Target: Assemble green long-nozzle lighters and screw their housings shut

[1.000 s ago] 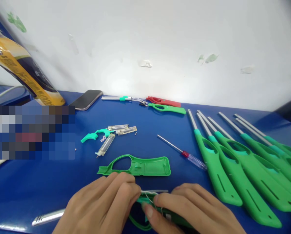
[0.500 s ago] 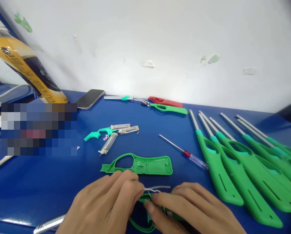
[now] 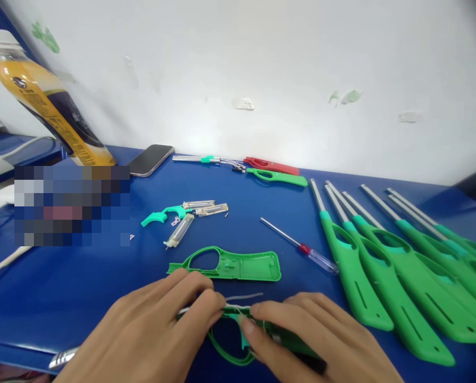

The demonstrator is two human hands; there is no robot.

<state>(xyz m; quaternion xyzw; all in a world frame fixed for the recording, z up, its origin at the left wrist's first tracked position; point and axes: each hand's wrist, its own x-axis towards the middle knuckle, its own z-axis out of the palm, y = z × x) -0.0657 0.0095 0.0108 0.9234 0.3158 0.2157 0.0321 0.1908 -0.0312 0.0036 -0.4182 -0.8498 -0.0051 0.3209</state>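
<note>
Between my two hands, low in the view, lies a green half shell (image 3: 232, 357) with a ring-shaped opening and a teal trigger piece (image 3: 238, 330) inside. My left hand (image 3: 153, 324) pinches the shell's left part and the white wires there, fingertips pressed together. My right hand (image 3: 313, 330) has thumb and index finger closed on the wires and shell edge; its palm covers much of the shell's right end. A thin clear tube (image 3: 243, 297) sticks out above the shell. Just beyond my fingers rests another green half shell (image 3: 249, 266), inner side up. A metal tube end (image 3: 62, 357) shows beside my left wrist.
Several green lighters (image 3: 357, 282) lie at right, beside a screwdriver (image 3: 301, 247). Clear fuel tanks (image 3: 180, 231) and teal triggers (image 3: 155, 218) sit left of centre. Farther back are a phone (image 3: 152, 159), a bottle (image 3: 58, 111), a red shell (image 3: 273, 166) and a wall.
My left hand has shifted left along the shell, uncovering more of the wires and ring. The clear tube has moved slightly left and up. The camera view has shifted a little.
</note>
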